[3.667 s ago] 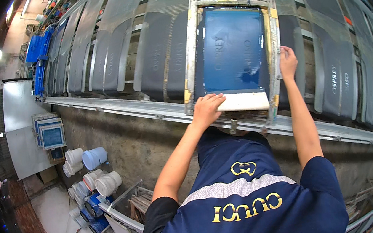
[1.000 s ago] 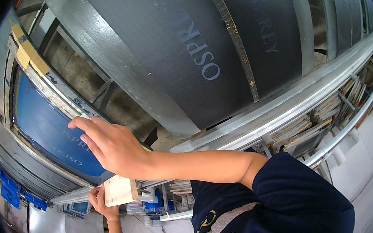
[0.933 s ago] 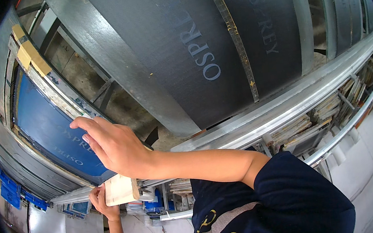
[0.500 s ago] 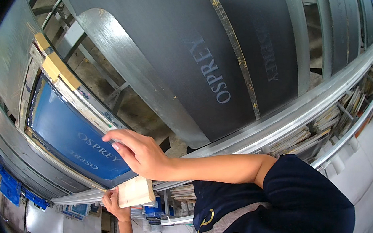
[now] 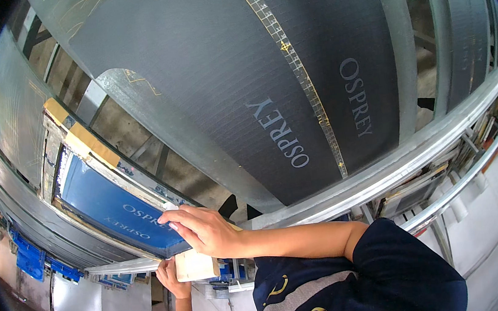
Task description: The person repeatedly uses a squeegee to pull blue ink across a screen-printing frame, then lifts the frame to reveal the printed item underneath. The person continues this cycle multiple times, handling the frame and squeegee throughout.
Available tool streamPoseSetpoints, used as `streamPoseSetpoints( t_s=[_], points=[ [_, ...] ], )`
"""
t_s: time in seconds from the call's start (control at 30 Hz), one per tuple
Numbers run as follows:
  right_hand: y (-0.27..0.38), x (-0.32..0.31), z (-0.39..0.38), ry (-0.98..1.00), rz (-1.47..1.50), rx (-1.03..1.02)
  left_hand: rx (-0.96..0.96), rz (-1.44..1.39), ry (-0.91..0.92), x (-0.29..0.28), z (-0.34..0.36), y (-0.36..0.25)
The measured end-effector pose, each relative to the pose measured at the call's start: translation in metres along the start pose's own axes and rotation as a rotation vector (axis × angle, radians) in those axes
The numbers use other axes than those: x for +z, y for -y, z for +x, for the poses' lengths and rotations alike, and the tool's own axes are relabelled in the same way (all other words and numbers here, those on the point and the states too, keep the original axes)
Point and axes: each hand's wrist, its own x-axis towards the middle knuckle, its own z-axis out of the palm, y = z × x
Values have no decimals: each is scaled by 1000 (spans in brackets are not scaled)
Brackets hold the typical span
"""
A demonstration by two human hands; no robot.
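A screen printing frame [image 5: 85, 148] with blue mesh and pale lettering lies tilted on the long table at the left. My left hand [image 5: 173, 279] grips its near corner, fingers curled round the edge beside a pale wooden block [image 5: 196, 266]. Across the frame's near right part reaches my right hand [image 5: 209, 234], its index finger and thumb bent and slightly apart above the mesh. I see nothing held between them; the other fingers are partly hidden. Dark grey printed panels [image 5: 205, 93] with light lettering lie flat to the right of the frame.
A clear gridded strip [image 5: 286, 47] runs down between the dark panels. Along the table's near side goes a metal rail [image 5: 380, 171]. Below it, a shelf holds stacked frames [image 5: 413, 198]. Blue items [image 5: 29, 257] are at the far left. Gaps between panels show metal bars.
The view has shifted, so the frame and both hands appear lower and farther right. My right index finger and thumb have come closer together. My left hand keeps its grip on the corner.
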Motion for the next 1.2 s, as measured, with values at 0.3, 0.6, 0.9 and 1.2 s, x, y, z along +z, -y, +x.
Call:
streamPoseSetpoints(
  t_s=[0.3,0.6,0.9,1.2],
  points=[
    [-3,-2,-3,20,-13,12,-18,4,34,2,-1,3],
    [-8,5,0,-50,8,-89,11,1,58,-1,3,23],
    [-11,8,-3,-69,26,-107,-26,-17,4,4,-2,12],
    [-12,10,-3,-108,90,-129,19,-19,-20,5,-2,17]
  ],
)
